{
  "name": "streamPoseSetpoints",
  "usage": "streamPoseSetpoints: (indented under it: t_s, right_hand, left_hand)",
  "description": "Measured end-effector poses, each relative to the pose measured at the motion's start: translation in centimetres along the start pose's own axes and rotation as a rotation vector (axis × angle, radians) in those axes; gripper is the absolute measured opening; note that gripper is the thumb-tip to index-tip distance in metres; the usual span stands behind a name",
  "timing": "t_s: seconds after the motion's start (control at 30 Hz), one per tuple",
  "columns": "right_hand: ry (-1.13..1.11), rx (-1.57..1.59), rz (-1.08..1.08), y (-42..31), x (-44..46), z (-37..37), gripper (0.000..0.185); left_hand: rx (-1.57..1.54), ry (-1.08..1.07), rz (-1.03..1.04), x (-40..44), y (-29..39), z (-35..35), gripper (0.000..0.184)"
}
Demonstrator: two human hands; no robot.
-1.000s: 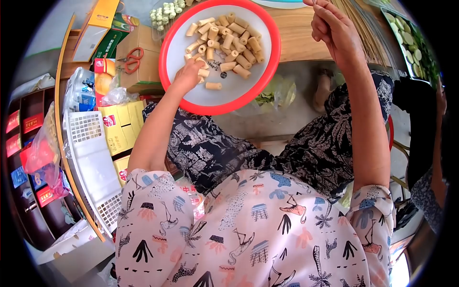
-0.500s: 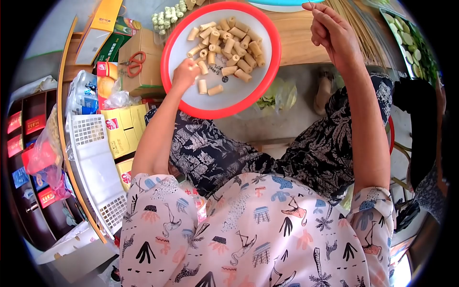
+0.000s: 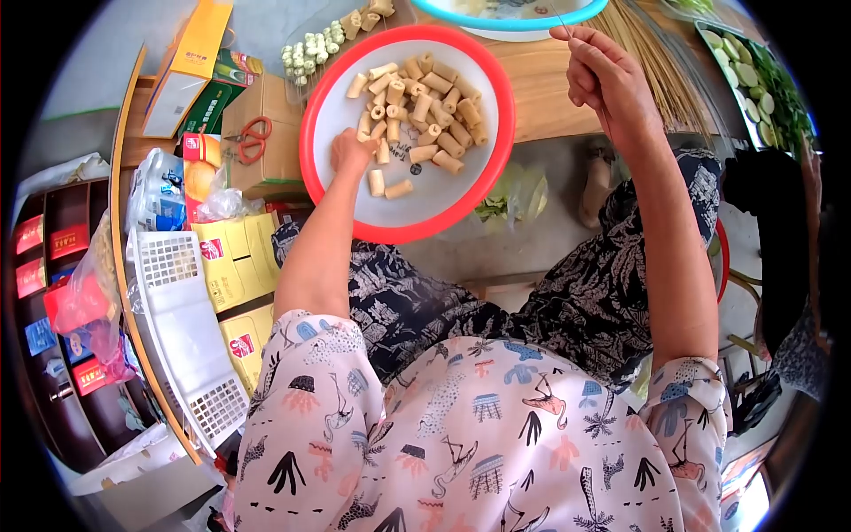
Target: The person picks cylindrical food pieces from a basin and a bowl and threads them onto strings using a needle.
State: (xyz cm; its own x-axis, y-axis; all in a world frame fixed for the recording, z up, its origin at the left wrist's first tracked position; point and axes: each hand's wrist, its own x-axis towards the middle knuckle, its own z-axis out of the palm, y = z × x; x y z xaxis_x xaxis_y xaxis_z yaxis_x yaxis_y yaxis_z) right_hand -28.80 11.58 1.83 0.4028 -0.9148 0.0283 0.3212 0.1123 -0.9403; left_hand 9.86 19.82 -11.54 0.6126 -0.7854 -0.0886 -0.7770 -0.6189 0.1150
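L grip (image 3: 353, 151), a bare hand, is down in the red-rimmed basin (image 3: 390, 235), fingers curled at the left edge of the beige tubes (image 3: 422, 108); fingertips partly hidden, so can't tell if it has a pc. R grip (image 3: 612, 84) is raised over the tabletop (image 3: 532, 80), thumb & finger pinched on a thin stick (image 3: 560, 16).

Tubes: short, matte, cylindrical, some w/ hollow ends showing; most piled mid & far side of basin, a couple loose near. Basin round, plastic, pale inside, w/ dark lettering on its floor, partly covered & not legible for sure.

Tabletop is brown w/ wood grain; bundle of long, slim sticks (image 3: 656, 66) on it, right side. Far: blue-rimmed basin (image 3: 532, 24). Far right: smooth, pale-green veg slices (image 3: 745, 71) in a tray. Far left: small, knobbly whitish knots (image 3: 310, 55).

Left side: scissors (image 3: 253, 136) w/ red handles against a plain cardboard box (image 3: 288, 115). Yellow cartons (image 3: 232, 266) w/ red logo, txt too small to read. Green box (image 3: 206, 108) has pale characters, also unreadable. White plastic rack (image 3: 182, 310) w/ gridded ends alongside.
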Motion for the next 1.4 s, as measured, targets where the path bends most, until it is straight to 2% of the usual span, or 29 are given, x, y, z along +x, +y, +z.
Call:
streamPoseSetpoints:
  t_s: [0.07, 0.1, 0.17, 0.2, 0.27, 0.3, 0.37, 0.47, 0.5, 0.57, 0.63, 0.7, 0.8, 0.87, 1.07, 1.4]
  right_hand:
    - [0.004, -0.002, -0.004, 0.0, 0.0, 0.0, 0.025]
    - [0.004, -0.004, -0.007, 0.1, 0.1, 0.1, 0.025]
    - [0.01, -0.005, -0.007, -0.1, -0.1, 0.4, 0.025]
    - [0.019, -0.004, -0.006, -0.2, -0.2, 0.4, 0.025]
    - [0.015, 0.01, -0.004, -0.4, -0.2, 0.3, 0.023]
    - [0.028, 0.011, 0.003, -0.5, -0.3, 0.4, 0.023]
    - [0.061, 0.012, 0.021, -0.7, -0.2, 0.6, 0.022]
    - [0.072, 0.012, 0.051, -1.2, -0.4, 1.0, 0.022]
    - [0.076, 0.023, 0.05, -1.2, -0.4, 0.9, 0.021]
    - [0.091, 0.043, 0.032, -1.1, -0.3, 0.5, 0.021]
    - [0.11, 0.068, 0.029, -1.4, -0.3, 0.2, 0.021]
    - [0.127, 0.066, 0.035, -1.8, -0.5, 0.0, 0.022]
    - [0.146, 0.082, 0.044, -2.0, -0.6, -0.4, 0.022]
    - [0.158, 0.108, 0.054, -2.3, -0.7, -0.5, 0.022]
    - [0.176, 0.145, 0.059, -3.3, -1.0, -1.1, 0.021]
    - [0.183, 0.189, 0.035, -3.7, -1.1, -1.8, 0.021]
  left_hand:
    - [-0.123, -0.135, -0.088, 0.1, -0.3, -0.3, 0.04]
    - [-0.125, -0.134, -0.086, 0.3, -1.0, 0.0, 0.04]
    - [-1.042, -0.269, -0.347, 1.4, -2.7, 0.5, 0.031]
    - [-1.046, -0.268, -0.332, 2.0, -3.4, -0.1, 0.031]
    - [-1.738, -0.423, -0.4, 2.2, -3.4, -2.2, 0.028]
    - [-1.742, -0.433, -0.374, 2.3, -2.3, -3.1, 0.028]
    - [-1.936, -0.309, -0.324, 1.9, 0.9, -6.3, 0.029]
    - [-2.132, -0.318, -0.174, 5.5, 5.2, -8.2, 0.032]
    - [-2.099, -0.38, -0.081, 6.9, 6.8, -8.8, 0.032]
    - [-2.042, -0.474, -0.001, 7.9, 11.6, -10.9, 0.021]
    - [-1.968, -0.527, 0.018, 8.2, 16.1, -12.8, 0.025]
    - [-1.757, -0.434, 0.006, 8.1, 20.2, -14.2, 0.041]
    - [-1.652, -0.436, 0.022, 9.8, 24.5, -14.3, 0.052]
    - [-1.58, -0.391, 0.027, 10.3, 27.1, -13.9, 0.052]
    - [-1.418, -0.271, 0.08, 11.7, 32.0, -11.9, 0.049]
    - [-1.333, -0.293, 0.117, 11.7, 34.9, -9.6, 0.046]
